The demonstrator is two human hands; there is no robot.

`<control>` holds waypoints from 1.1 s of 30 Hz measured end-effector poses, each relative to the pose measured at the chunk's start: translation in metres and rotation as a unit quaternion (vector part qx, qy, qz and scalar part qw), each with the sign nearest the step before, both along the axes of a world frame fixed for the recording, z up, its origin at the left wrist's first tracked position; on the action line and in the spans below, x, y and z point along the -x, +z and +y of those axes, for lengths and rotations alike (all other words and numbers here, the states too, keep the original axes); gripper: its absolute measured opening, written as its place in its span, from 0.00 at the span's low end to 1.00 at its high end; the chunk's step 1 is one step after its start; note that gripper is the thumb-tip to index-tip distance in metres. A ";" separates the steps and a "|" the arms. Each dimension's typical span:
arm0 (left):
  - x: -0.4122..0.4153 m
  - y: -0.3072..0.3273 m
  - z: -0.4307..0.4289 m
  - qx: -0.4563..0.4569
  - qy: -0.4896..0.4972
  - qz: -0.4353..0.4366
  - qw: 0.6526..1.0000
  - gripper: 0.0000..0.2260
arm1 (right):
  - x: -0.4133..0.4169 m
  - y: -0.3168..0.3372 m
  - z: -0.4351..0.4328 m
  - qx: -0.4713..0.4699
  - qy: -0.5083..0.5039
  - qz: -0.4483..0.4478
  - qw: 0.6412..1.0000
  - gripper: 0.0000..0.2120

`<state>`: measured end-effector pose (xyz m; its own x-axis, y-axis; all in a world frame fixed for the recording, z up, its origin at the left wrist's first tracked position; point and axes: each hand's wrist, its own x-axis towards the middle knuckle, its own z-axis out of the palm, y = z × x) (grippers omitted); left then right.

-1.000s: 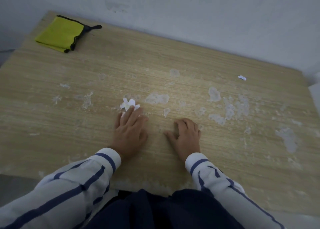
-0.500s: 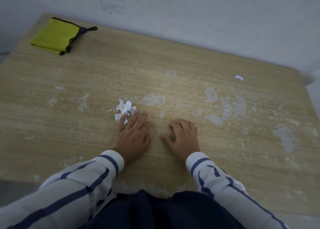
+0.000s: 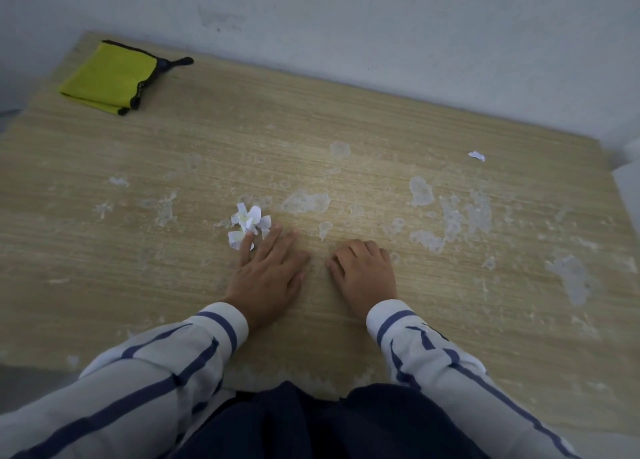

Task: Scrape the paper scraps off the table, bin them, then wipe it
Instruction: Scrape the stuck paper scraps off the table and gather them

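A small heap of white paper scraps [image 3: 248,223] lies on the wooden table [image 3: 311,119] near its middle. My left hand [image 3: 268,271] lies flat on the table, fingers straight, its fingertips touching the heap's near edge. My right hand [image 3: 363,273] rests on the table beside it, fingers curled down onto the surface, holding nothing. One lone white scrap [image 3: 477,155] lies far off at the back right. Pale patches of stuck paper residue [image 3: 450,212] cover the table's middle and right. A folded yellow cloth [image 3: 112,77] with black trim sits at the back left corner.
A pale wall [image 3: 381,25] runs along the table's far edge. The table's front edge is just before my dark trousers [image 3: 311,424]. A pale object's corner [image 3: 628,174] shows past the table's right edge. No bin is in view.
My left hand's fingertips have shifted a little left along the scrap heap, which now shows more fully beyond them. My right hand has stayed where it was.
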<state>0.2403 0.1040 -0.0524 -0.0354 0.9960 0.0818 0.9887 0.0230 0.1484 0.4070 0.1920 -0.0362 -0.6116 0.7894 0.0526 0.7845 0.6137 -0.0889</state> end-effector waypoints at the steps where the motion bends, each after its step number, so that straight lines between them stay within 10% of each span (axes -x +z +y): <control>1: 0.000 -0.001 0.000 -0.003 -0.001 0.000 1.000 0.15 | -0.001 0.000 0.001 0.004 0.014 -0.010 1.000 0.19; 33: -0.013 0.006 0.028 0.017 -0.006 -0.066 0.998 0.06 | -0.013 0.001 -0.008 0.161 -0.074 0.120 0.977 0.16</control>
